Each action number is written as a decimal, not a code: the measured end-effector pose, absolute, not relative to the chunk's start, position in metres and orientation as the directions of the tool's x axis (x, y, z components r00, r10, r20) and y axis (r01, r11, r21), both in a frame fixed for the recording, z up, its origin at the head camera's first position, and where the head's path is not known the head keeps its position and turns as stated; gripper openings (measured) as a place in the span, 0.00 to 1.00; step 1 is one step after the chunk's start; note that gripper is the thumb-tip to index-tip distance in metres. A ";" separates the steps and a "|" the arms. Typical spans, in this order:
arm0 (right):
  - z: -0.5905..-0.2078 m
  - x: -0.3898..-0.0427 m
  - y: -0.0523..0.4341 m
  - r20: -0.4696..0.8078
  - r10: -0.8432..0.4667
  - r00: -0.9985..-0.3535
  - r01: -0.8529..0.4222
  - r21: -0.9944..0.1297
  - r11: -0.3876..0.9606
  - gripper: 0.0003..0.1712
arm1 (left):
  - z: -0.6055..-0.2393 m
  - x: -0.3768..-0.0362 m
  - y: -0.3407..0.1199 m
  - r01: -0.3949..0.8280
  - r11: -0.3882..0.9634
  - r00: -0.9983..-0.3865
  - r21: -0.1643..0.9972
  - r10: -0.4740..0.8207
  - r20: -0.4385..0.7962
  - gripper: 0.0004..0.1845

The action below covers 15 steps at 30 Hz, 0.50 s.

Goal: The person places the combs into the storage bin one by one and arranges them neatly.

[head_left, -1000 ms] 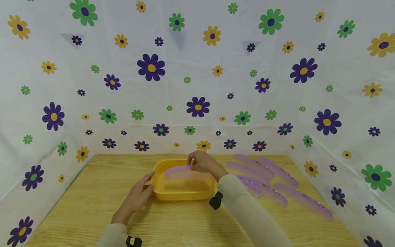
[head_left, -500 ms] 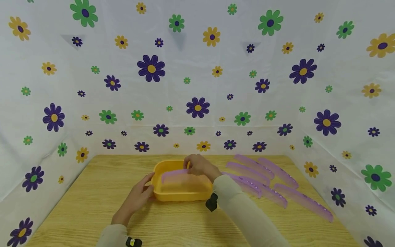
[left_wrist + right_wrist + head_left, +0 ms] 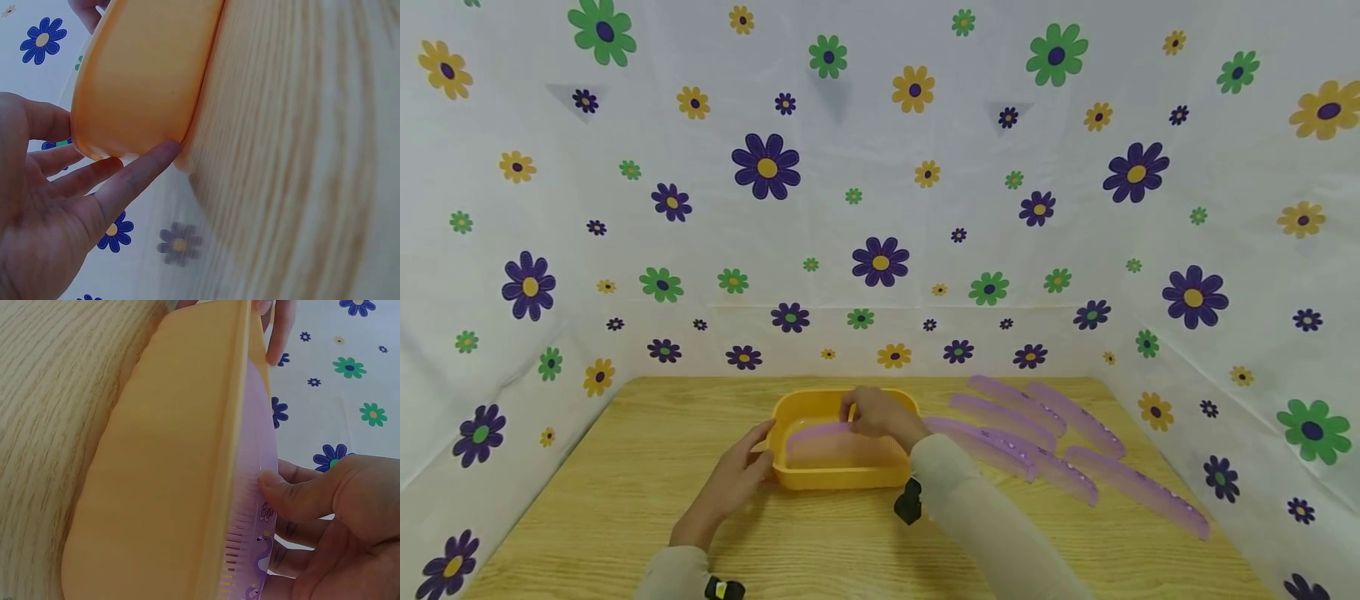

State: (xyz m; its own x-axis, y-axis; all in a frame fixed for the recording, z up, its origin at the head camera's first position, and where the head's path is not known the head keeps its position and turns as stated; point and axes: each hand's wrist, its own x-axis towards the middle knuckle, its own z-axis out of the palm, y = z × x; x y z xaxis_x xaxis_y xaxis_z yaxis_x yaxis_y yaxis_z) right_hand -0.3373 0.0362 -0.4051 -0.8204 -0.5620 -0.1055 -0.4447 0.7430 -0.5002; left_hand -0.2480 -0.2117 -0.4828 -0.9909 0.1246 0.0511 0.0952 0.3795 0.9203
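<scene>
1. Purple comb (image 3: 835, 442) lies lengthwise in the yellow tray (image 3: 805, 478), teeth toward the near wall. Right-wrist view shows the comb (image 3: 259, 506) flat against the tray's inner rim (image 3: 187, 462).
2. Right hand (image 3: 880, 414) pinches the comb, thumb on its flat side, fingers behind; hand sits over the tray's right half.
3. Left hand (image 3: 737, 475) rests against the tray's left end, fingers straight and relaxed. In the left-wrist view the fingertips (image 3: 159, 153) touch the tray's outer wall (image 3: 144, 69); nothing is gripped.
4. Hands are apart, one at each end of the tray.
5. Tray sits mid-table on the wooden table (image 3: 625, 467), slightly toward the far edge.
6. More purple combs (image 3: 1037, 433) lie flat in loose rows on the table right of the tray, nearest one just beside it.
7. Flower-print cloth (image 3: 880, 208) walls the table on three sides.
8. Black wrist cameras (image 3: 908, 504) are strapped on both sleeves.
</scene>
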 end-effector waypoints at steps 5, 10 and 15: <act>-0.409 -0.336 0.035 -0.116 -0.549 -0.828 -0.430 -0.497 0.754 0.06 | -0.483 -0.249 -0.211 0.102 0.376 -0.990 0.921 0.130 0.056 0.29; -0.414 -0.336 0.034 -0.122 -0.558 -0.821 -0.428 -0.516 0.742 0.07 | -0.483 -0.248 -0.211 0.107 0.381 -0.989 0.918 0.132 0.060 0.29; -0.419 -0.336 0.033 -0.113 -0.582 -0.805 -0.455 -0.512 0.728 0.08 | -0.484 -0.248 -0.213 0.106 0.386 -0.989 0.916 0.136 0.058 0.29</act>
